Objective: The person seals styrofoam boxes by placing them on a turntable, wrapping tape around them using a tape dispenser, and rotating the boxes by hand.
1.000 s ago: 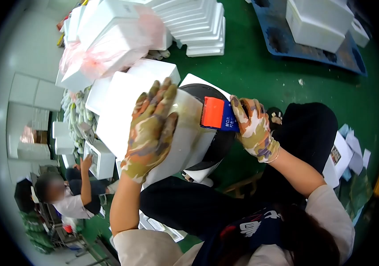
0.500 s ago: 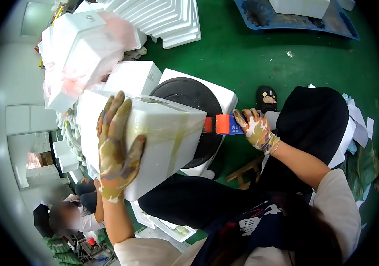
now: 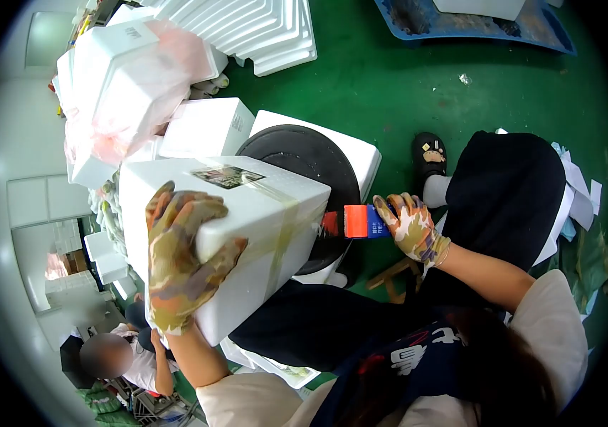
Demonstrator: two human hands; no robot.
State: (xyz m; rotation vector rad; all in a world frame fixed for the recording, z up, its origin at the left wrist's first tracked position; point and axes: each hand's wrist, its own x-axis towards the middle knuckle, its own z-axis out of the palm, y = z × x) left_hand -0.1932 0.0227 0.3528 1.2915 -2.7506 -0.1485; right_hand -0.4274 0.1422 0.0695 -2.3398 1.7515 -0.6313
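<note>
A white foam box (image 3: 261, 235) rests tilted over a round black disc (image 3: 332, 160), with clear yellowish tape around it and a picture label (image 3: 228, 176) on one face. My left hand (image 3: 186, 256), in a camouflage glove, grips the box's near-left corner, fingers bent over the edge. In my right hand (image 3: 412, 226), gloved alike, is a blue and orange tape dispenser (image 3: 368, 221), just right of the box. A strip of clear tape seems to run between the dispenser and the box; its exact path is hard to see.
Under the disc lies another white foam piece (image 3: 364, 153). Foam boxes with pink plastic film (image 3: 136, 85) and stacked foam lids (image 3: 247, 32) stand at upper left. A blue tray (image 3: 453, 32) lies at upper right. Another person (image 3: 140, 363) sits at lower left.
The foam box has turned under my left hand, bringing the label into view. My left fingers, stretched out before, are now bent over the corner. The tape dispenser has barely moved.
</note>
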